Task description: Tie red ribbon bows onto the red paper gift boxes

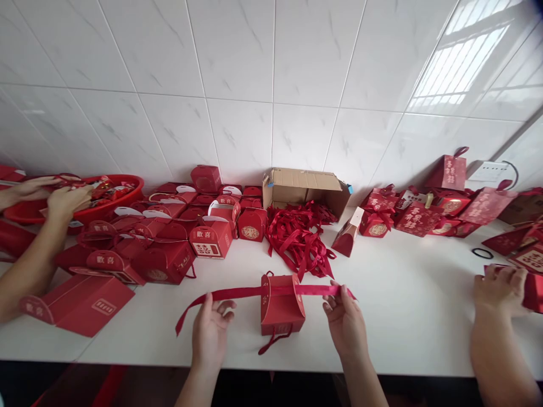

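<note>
A small red gift box [281, 308] stands on the white table in front of me, with a red ribbon [237, 293] threaded through its top. My left hand [210, 330] pinches the ribbon to the left of the box. My right hand [344, 317] pinches the ribbon's other end to the right of the box. The ribbon is stretched nearly level between both hands. Its left tail droops down to the table.
A pile of loose red ribbons [299, 237] lies before an open cardboard box [304, 189]. Several red gift boxes [169, 229] crowd the left and others the right [418, 215]. A co-worker's hands [63, 200] reach into a red basin [102, 195]; another person's hand [500, 288] works at right.
</note>
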{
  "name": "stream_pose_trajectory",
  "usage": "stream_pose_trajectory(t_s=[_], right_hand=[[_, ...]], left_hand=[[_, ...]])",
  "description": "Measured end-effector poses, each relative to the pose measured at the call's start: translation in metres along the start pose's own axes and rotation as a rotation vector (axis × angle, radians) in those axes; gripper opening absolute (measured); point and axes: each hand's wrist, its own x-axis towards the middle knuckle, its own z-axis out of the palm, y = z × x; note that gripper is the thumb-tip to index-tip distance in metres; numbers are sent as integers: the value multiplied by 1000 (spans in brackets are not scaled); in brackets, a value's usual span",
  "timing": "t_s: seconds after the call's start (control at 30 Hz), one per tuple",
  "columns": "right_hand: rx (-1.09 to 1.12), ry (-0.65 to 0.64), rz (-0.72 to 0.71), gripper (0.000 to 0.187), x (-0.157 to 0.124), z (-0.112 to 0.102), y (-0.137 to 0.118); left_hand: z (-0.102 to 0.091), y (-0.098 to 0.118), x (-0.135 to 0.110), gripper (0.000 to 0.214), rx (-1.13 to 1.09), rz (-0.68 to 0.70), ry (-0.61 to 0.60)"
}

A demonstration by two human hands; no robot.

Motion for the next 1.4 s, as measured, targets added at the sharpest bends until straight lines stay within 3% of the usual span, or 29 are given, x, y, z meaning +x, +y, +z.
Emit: stream_pose_trajectory(t_s=[0.1, 0.23, 0.43, 0.57, 0.7, 0.83, 1.13, 1.4], right_hand=[[-123, 43, -190, 24, 4, 6, -16], [-164, 48, -403, 29, 9, 23, -42], [-234, -119, -552, 26, 18, 59, -77], [-332, -252, -608, 22, 18, 84, -90], [-363, -355, -636, 17, 8, 104, -99], [-375, -395, -654, 15, 2, 110, -104], [-411, -480, -747, 10, -4, 110, -120], [-383, -514, -529, 11, -8, 116, -115]], left_hand=[[6, 17, 3, 25, 148, 273, 33], [27, 43, 3, 25, 192, 522, 25], [71, 71, -4, 28, 313, 719, -234], [101, 81, -12, 19, 344, 815, -371], [121, 83, -17, 16, 338, 775, -467], [122, 79, -18, 15, 429, 696, -517], [125, 84, -16, 14, 302, 774, -447], [130, 85, -24, 18, 269, 625, -523]])
